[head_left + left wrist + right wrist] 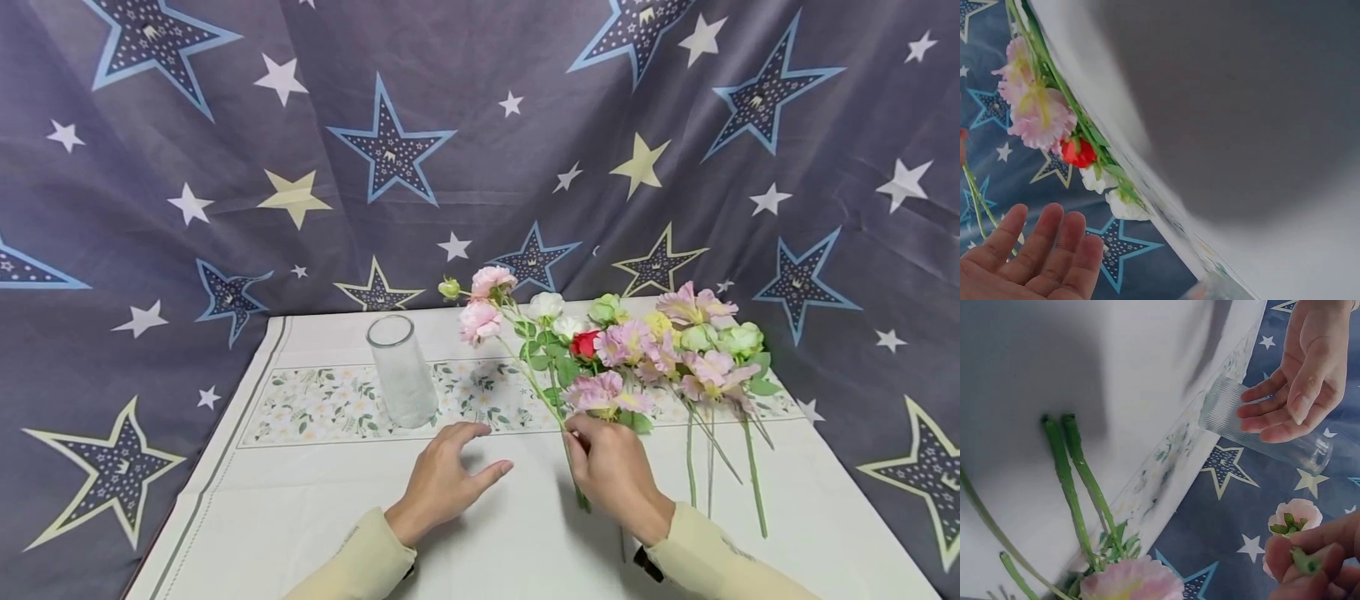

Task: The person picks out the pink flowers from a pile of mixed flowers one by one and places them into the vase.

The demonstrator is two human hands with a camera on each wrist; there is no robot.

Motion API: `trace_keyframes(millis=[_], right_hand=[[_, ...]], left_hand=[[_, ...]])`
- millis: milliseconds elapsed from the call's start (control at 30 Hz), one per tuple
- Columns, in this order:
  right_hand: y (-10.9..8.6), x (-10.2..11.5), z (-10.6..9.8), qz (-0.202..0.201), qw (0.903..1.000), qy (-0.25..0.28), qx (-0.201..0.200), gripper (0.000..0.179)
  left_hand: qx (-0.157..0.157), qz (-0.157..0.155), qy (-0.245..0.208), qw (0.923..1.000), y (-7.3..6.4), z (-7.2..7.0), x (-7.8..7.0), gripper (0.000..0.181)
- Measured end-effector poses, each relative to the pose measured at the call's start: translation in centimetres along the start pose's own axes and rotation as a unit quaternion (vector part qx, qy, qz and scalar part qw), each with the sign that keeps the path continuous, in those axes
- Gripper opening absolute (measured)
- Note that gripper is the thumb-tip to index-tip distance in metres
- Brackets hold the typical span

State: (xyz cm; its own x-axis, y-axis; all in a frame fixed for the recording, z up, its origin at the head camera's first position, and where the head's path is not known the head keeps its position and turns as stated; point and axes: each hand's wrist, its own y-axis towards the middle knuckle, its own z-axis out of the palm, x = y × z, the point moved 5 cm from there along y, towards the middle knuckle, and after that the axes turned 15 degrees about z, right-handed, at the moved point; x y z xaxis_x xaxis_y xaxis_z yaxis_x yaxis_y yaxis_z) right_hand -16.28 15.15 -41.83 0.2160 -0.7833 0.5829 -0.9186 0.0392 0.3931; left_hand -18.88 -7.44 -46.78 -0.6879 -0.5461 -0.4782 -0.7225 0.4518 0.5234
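Note:
My right hand [618, 467] pinches the green stem of a pink flower spray [480, 322] between thumb and fingers. The spray has two pink blooms and a small green bud, and it leans up and to the left. In the right wrist view its cut stem end [1307, 561] pokes out from between the fingertips. My left hand [448, 473] is held over the table with fingers spread, holding nothing. Just beyond the left hand stands a clear ribbed glass vase [403, 375], upright, with no flowers in it.
A heap of artificial flowers lies at the right: mauve blooms [693, 306], a red rose [585, 344], white roses [546, 306] and green ones [741, 339]. Several loose stems [753, 475] point toward me. A floral band [315, 404] crosses the white tablecloth [300, 500]; a starry curtain [480, 167] hangs behind.

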Motion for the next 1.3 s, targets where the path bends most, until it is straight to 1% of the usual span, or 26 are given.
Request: trace_keyframes(millis=[167, 333, 400, 500, 567, 633, 733, 900, 1000, 1067, 1167, 1300], right_hand=[[-0.7, 0.7, -0.8, -0.016, 0.9998, -0.003, -0.013, 0.014], [-1.4, 1.1, -1.4, -0.032, 0.999, -0.011, -0.031, 0.015], [-1.6, 1.2, -1.6, -0.037, 0.9986, -0.013, -0.037, 0.015], [-1.9, 1.5, -1.8, -0.045, 0.9979, -0.013, -0.045, 0.017], [-2.1, 1.6, -1.8, -0.053, 0.9972, -0.013, -0.052, 0.017], [-2.2, 1.7, -1.8, -0.06, 0.9964, -0.012, -0.058, 0.018], [-2.4, 1.8, -1.8, -0.068, 0.9956, -0.01, -0.065, 0.018], [-2.4, 1.9, -1.8, -0.068, 0.9953, -0.005, -0.068, 0.018], [-2.4, 1.9, -1.8, -0.067, 0.9955, -0.003, -0.066, 0.018], [-2.4, 1.8, -1.7, -0.066, 0.9958, -0.001, -0.064, 0.018], [-2.3, 1.8, -1.6, -0.067, 0.9959, 0.0, -0.061, 0.019], [-2.2, 1.8, -1.4, -0.069, 0.996, 0.0, -0.057, 0.02]], left_hand=[[0.002, 0.001, -0.019, 0.9998, 0.4, 0.4, -0.9, 0.052], [0.007, 0.003, -0.042, 0.9991, 1.0, 0.8, -1.5, 0.053], [0.005, 0.003, -0.059, 0.9982, 1.3, 1.1, -1.7, 0.052], [0.002, -0.001, -0.109, 0.9941, 2.0, 1.4, -1.9, 0.05], [-0.006, -0.007, -0.154, 0.988, 2.6, 1.6, -2.2, 0.046], [-0.015, -0.014, -0.2, 0.9797, 3.1, 1.8, -2.5, 0.043], [-0.032, -0.025, -0.248, 0.9679, 3.7, 2.0, -2.7, 0.035], [-0.047, -0.053, -0.288, 0.955, 4.3, 2.4, -3.0, 0.028], [-0.049, -0.06, -0.308, 0.9483, 4.5, 2.6, -3.1, 0.028], [-0.05, -0.065, -0.324, 0.9424, 4.6, 2.8, -3.1, 0.028], [-0.043, -0.079, -0.355, 0.9307, 4.8, 3.1, -3.1, 0.027], [-0.035, -0.103, -0.393, 0.9132, 5.0, 3.5, -3.0, 0.03]])
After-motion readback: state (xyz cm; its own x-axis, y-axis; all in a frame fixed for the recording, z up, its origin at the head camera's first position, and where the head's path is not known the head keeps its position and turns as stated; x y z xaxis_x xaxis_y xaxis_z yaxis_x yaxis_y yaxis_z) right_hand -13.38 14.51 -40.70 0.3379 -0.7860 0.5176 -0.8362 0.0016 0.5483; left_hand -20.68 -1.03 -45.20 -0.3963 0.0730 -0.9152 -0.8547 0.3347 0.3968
